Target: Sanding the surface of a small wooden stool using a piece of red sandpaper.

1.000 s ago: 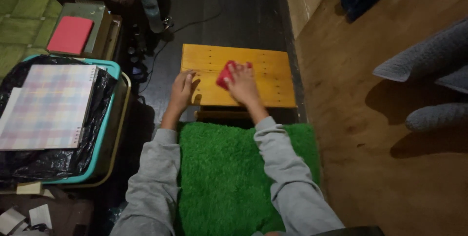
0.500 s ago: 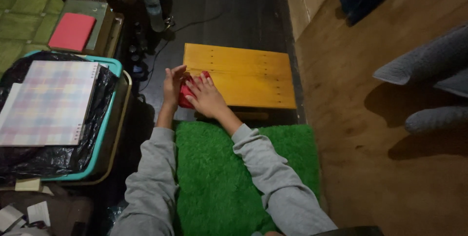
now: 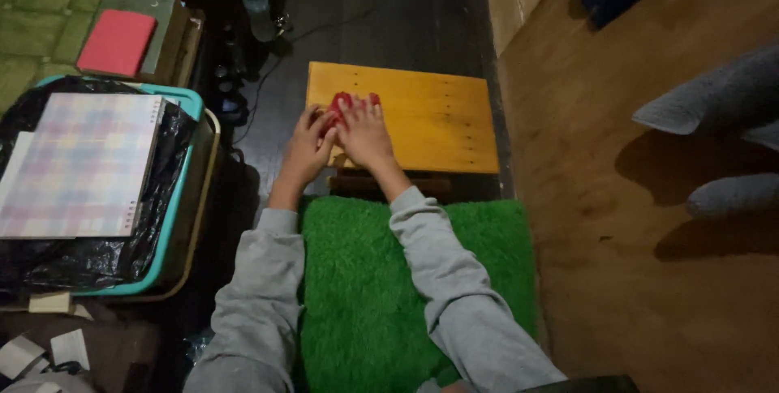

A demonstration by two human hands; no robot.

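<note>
A small yellow wooden table (image 3: 438, 113) stands ahead of me on the dark floor. A red cloth (image 3: 340, 104) lies on its left part. My right hand (image 3: 365, 135) presses flat on the cloth, fingers spread over it. My left hand (image 3: 306, 150) rests at the table's left front edge, touching the cloth's left side. Both arms wear grey sleeves.
A green shaggy mat (image 3: 381, 296) lies under my arms. At left a teal bin lined with black plastic (image 3: 182, 190) carries a checked pad (image 3: 81, 162). A red book (image 3: 118, 40) and a plastic bottle (image 3: 256, 0) sit behind it. Someone's grey-socked feet (image 3: 722, 117) are at right.
My right hand slid the red cloth from the table's middle to its left side, then slightly back right. My left hand stayed at the left edge and now touches the cloth.
</note>
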